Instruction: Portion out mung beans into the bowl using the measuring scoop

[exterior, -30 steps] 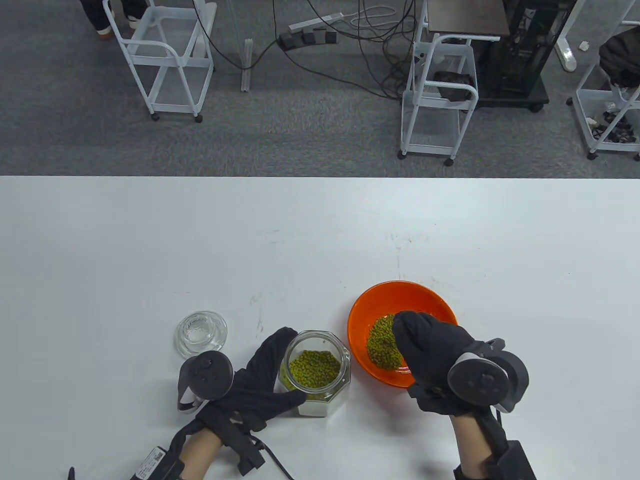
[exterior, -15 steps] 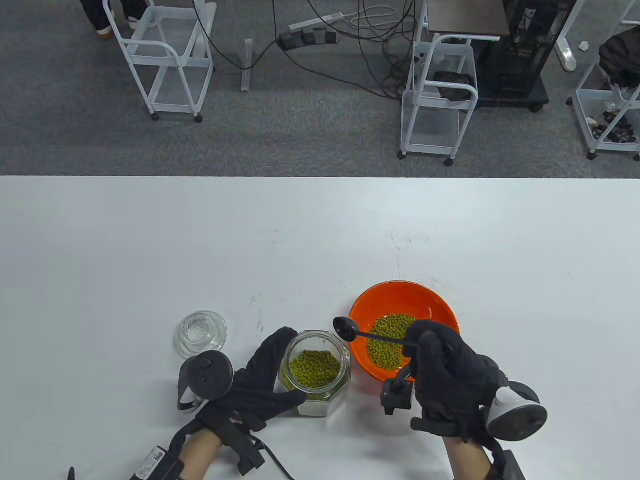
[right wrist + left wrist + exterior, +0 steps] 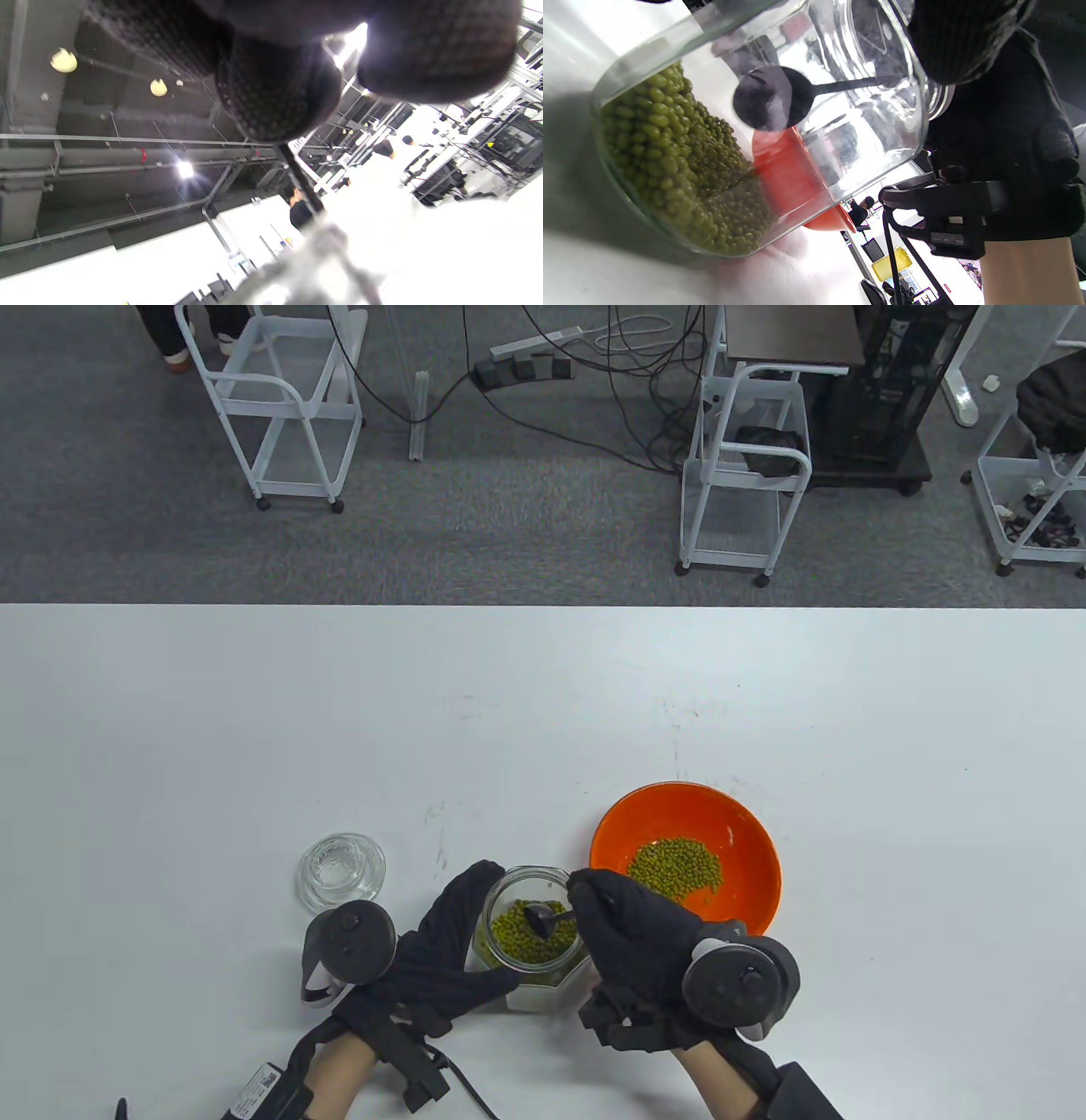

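black knit gloves (image 3: pixel 628 933), dark round trackers (image 3: pixel 740 982)

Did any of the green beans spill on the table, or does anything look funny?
Nothing stands out. The beans sit only in the glass jar and the orange bowl; none show on the table. The jar's lid lies beside it.
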A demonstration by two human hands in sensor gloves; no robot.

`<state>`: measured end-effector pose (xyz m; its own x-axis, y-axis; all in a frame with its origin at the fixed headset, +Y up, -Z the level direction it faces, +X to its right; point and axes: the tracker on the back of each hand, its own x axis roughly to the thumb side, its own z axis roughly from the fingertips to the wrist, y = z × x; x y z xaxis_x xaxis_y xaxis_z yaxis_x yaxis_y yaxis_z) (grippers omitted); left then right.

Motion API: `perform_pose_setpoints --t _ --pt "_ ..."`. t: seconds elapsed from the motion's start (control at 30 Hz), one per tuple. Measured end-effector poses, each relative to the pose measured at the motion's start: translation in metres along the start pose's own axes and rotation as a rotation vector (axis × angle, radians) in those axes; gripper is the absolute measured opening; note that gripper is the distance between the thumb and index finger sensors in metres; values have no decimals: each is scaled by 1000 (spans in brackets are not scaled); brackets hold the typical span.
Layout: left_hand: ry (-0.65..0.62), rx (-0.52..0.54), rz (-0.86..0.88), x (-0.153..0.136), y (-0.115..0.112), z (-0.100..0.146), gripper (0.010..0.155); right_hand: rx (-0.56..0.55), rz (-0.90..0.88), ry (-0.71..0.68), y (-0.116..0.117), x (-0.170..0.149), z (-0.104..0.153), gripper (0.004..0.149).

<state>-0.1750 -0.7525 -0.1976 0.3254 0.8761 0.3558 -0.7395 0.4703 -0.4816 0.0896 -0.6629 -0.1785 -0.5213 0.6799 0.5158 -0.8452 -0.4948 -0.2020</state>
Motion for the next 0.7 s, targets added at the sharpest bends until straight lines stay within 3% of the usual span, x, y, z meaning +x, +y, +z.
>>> perform_pose_setpoints --t 0.3,0.7 --pt "0 1 -2 0 0 0 107 90 115 54 20 3 -4 41" --pt "0 1 -2 0 0 0 107 225 -79 264 20 -10 -9 41"
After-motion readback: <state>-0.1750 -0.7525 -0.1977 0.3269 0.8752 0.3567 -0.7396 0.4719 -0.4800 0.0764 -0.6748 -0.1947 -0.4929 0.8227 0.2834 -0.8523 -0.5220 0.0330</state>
